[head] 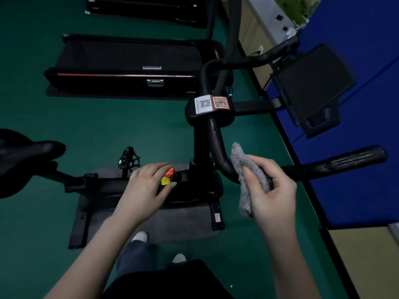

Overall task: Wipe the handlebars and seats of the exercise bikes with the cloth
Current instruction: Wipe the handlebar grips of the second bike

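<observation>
Your right hand holds the grey cloth bunched up, with the thumb on the near face and the fingers curled round the far side, so the cloth is pinched firmly between them and its loose ends stick out above and below the grip. The cloth sits right against the lower bend of the black handlebar, at the point where the bar curves down from the clamp with the QR stickers and turns out towards the right-hand grip. Whether the cloth is pressing on the bar or just beside it is not clear from here. The bar's long axis at that bend runs up and away from you towards the clamp, then off to your right along the grip, so the wipe will likely follow one of those two directions, and your right hand is plainly the nearer one. Your left hand is empty, fingers loosely spread and flat, hovering over the red knob on the bike frame. The seat lies well apart to your left, untouched by either hand
</observation>
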`<state>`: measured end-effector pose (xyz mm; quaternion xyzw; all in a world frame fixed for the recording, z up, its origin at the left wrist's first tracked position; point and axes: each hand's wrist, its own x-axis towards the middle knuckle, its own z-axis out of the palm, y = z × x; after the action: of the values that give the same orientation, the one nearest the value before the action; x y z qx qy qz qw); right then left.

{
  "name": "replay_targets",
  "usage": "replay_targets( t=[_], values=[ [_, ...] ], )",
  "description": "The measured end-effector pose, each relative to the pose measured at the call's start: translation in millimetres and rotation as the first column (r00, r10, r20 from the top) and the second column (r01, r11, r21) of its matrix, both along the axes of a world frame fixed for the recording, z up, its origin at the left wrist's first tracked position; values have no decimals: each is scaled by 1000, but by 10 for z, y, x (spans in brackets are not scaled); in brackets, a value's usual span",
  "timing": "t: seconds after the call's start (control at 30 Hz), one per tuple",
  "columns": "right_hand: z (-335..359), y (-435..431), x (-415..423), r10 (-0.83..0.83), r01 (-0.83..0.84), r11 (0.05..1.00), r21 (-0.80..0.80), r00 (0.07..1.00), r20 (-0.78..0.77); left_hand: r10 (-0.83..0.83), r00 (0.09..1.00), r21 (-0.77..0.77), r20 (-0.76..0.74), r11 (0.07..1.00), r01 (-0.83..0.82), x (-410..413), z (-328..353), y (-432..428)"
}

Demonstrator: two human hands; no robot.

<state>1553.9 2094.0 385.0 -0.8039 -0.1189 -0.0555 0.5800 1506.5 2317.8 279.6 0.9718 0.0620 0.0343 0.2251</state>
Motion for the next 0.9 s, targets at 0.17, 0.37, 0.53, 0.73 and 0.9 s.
replay_targets(
  t=[0.17,0.37,0.53,0.73,0.9],
  values=[
    [38,131,130,-96,96,994,-44,995,5,-95,989,-30,115,995,99,395,183,104],
    [38,424,235,-356,360,924,-133,933,53,-307,913,4,267,948,318,965,386,380],
    [-9,867,453,-485,493,826,-272,869,101,-428,820,6,379,888,461,1418,488,613],
    [-124,1404,768,-533,584,604,-541,802,270,-560,689,0,460,776,631,1928,538,563],
    [-232,1623,823,-569,612,517,-598,768,293,-613,616,-80,495,674,734,2122,465,453]
  ],
)
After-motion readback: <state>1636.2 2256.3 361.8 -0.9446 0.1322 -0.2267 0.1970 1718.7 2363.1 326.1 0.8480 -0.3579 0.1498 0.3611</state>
